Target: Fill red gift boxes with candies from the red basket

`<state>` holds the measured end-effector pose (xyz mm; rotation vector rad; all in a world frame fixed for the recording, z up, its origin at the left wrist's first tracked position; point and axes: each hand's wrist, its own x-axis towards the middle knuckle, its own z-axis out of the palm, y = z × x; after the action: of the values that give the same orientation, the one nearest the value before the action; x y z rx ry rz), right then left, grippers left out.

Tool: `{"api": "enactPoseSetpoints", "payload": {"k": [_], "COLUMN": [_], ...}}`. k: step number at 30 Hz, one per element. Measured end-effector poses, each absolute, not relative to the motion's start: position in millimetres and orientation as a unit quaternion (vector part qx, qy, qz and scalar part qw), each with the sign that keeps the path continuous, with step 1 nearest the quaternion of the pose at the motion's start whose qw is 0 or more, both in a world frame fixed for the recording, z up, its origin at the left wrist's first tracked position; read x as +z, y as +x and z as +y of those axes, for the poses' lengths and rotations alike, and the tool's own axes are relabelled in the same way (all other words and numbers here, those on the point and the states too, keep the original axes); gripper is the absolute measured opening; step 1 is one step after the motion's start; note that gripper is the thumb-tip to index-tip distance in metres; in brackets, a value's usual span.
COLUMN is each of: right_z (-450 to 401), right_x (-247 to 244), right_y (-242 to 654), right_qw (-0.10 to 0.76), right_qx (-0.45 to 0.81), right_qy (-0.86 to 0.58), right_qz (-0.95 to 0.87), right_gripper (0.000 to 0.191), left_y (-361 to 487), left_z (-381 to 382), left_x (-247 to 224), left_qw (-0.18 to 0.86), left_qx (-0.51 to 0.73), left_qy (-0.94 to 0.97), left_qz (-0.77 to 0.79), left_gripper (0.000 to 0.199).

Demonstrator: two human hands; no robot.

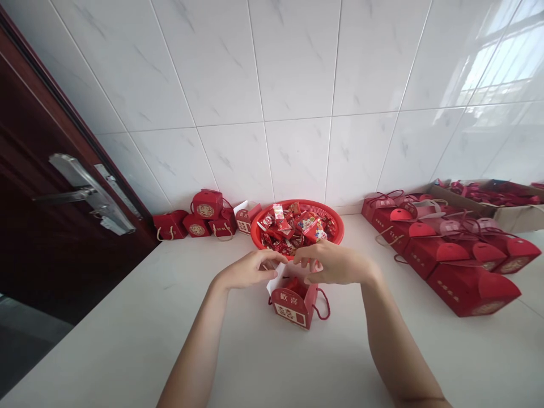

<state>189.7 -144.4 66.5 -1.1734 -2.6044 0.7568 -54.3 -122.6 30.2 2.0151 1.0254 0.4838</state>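
A small red gift box (290, 309) with white lettering and a dark red cord handle stands open at the top on the white tabletop. Something red lies inside it; its kind is unclear. My left hand (249, 270) is over the box's left side, fingers curved and apart, close to the raised white inner face of a flap (275, 281). Above the right rear edge is my right hand (338, 263), its thumb and fingers bent and spread. Whether either hand touches the cardboard I cannot tell. Just behind is a red plastic basket (339, 233) of wrapped candies (293, 224).
Several closed red boxes (204, 212) are stacked at the back left, beside an open one (246, 218). More red boxes (454, 249) fill the right side. Behind them is a cardboard carton (516, 218) with red items. A tiled wall (297, 141) and dark door (51, 226) border the table.
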Motion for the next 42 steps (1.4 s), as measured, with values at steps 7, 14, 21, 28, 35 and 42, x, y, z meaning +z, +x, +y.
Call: {"api": "enactPoseSetpoints", "payload": {"k": [7, 14, 21, 28, 35, 42], "right_z": [-139, -139, -139, -130, -123, -123], "right_x": [60, 55, 47, 32, 38, 42], "right_y": [196, 197, 172, 162, 172, 180], "right_qw": [0.035, 0.036, 0.050, 0.045, -0.028, -0.026], "right_qx": [0.245, 0.249, 0.174, 0.109, 0.157, 0.224], "right_qy": [-0.435, -0.468, -0.467, -0.500, -0.489, -0.420], "right_qz": [-0.866, -0.847, -0.865, -0.858, -0.858, -0.879], "right_gripper": [0.037, 0.039, 0.035, 0.043, 0.028, 0.014], "left_y": [-31, -33, -24, -28, -34, -27], "left_z": [-140, -149, -151, -147, -147, -140], "left_x": [33, 36, 35, 35, 44, 33], "left_qw": [0.262, 0.325, 0.350, 0.382, 0.353, 0.232], "left_qx": [0.139, 0.117, 0.082, 0.060, 0.046, -0.008], "left_qy": [0.845, 0.859, 0.858, 0.845, 0.827, 0.813], "left_qz": [0.446, 0.378, 0.367, 0.370, 0.436, 0.534], "left_gripper": [0.018, 0.067, 0.047, 0.035, 0.039, 0.030]}}
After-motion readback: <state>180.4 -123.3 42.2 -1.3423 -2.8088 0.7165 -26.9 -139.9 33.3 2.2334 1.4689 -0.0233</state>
